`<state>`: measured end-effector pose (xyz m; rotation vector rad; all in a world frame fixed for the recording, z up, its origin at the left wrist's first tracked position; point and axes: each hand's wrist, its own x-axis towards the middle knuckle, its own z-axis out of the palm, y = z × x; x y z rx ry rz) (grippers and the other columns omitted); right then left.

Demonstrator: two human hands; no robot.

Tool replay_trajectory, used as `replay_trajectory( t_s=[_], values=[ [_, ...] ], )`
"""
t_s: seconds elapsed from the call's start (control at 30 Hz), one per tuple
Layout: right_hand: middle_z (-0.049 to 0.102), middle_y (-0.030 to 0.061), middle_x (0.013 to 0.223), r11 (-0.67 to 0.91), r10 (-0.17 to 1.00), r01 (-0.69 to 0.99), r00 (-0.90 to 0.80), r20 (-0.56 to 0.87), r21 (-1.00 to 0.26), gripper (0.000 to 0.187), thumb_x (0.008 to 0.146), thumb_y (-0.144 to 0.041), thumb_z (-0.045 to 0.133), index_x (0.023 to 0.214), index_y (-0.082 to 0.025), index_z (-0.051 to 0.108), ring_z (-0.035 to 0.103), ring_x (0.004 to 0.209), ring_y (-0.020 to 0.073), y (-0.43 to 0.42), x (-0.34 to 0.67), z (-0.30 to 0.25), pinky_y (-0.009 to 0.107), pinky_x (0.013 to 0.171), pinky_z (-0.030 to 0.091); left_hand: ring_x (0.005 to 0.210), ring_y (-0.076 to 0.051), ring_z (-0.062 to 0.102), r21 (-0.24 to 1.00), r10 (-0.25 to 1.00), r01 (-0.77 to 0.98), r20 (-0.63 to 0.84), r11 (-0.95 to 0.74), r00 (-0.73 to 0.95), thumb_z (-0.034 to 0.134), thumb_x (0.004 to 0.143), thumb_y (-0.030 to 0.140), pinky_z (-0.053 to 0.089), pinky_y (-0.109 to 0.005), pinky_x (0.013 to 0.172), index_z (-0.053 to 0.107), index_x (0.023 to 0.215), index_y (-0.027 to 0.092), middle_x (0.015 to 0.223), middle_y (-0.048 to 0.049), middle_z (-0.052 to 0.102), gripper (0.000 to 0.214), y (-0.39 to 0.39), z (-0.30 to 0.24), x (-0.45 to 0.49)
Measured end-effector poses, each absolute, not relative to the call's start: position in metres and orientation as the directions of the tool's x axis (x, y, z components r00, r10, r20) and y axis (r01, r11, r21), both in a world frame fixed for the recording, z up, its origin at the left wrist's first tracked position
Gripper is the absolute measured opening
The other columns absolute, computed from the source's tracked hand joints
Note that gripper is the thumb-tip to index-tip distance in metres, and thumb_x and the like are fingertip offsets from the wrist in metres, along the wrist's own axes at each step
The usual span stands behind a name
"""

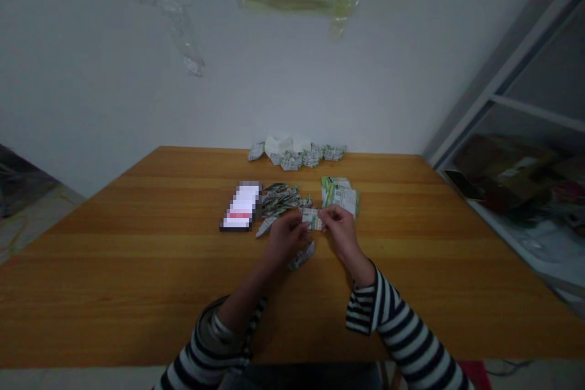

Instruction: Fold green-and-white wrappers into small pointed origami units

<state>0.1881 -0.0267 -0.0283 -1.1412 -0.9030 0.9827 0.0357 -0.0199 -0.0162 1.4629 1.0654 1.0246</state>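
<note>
Between my two hands is a small printed piece of paper (311, 218), white with green and a coloured edge. My left hand (284, 236) pinches its left end, and my right hand (339, 228) pinches the right end. Below it on the table lies a folded strip of printed paper (301, 256). Just beyond my left hand sits a pile of folded printed papers (280, 198). Past my right hand is a stack of flat green-and-white printed sheets (340, 195), partly covered by that hand.
A phone (242, 206) with a lit, blurred screen lies left of the pile. Crumpled printed and white papers (292, 155) line the wooden table's (137, 244) back edge by the wall (283, 85). A shelf unit (516, 183) with items stands at the right.
</note>
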Motion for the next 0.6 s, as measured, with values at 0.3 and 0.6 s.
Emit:
replay_trajectory(
  t_s=[0.3, 0.6],
  values=[
    [0.063, -0.0048, 0.053, 0.047, 0.970, -0.377, 0.239, -0.048, -0.925, 0.038, 0.059, -0.042, 0.082, 0.070, -0.020, 0.052, 0.060, 0.045, 0.0124, -0.031, 0.176, -0.026, 0.022, 0.046, 0.048, 0.062, -0.017, 0.065, 0.993, 0.988, -0.092, 0.082, -0.070, 0.132, 0.066, 0.077, 0.038, 0.050, -0.026, 0.059, 0.058, 0.109, 0.015, 0.073, -0.0031, 0.069, 0.040, -0.014, -0.016, 0.034],
    [0.066, -0.0007, 0.088, 0.048, 0.987, -0.175, -0.141, 0.073, -0.983, 0.049, 0.072, -0.040, 0.074, 0.113, -0.026, 0.051, 0.064, 0.061, 0.0125, -0.041, 0.180, -0.018, 0.020, 0.046, 0.052, 0.066, -0.015, 0.063, 0.975, 0.976, 0.047, 0.218, -0.217, -0.010, 0.058, 0.083, 0.027, 0.047, -0.023, 0.058, 0.044, 0.106, 0.020, 0.075, 0.0008, 0.063, 0.028, -0.008, -0.017, 0.025]
  ],
)
